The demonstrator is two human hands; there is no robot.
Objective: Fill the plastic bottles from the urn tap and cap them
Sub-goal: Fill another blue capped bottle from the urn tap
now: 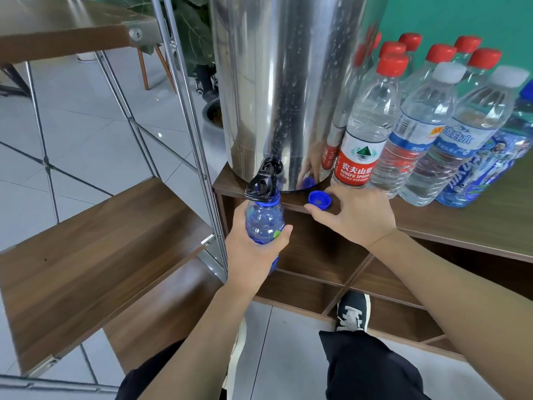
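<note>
Blue bottle held in left hand, fingers wrapped round it, neck up under the urn tap. Right hand rests by the blue cap on the counter, fingers loose, touching it at most; can't tell if pinched. Risks: mouth off-centre w/ spout, so water spills; cap nudged off the edge.

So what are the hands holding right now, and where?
Left hand grips the blue bottle round its body, under the tap. Right hand holds nothing; its fingers touch the blue cap.
</note>
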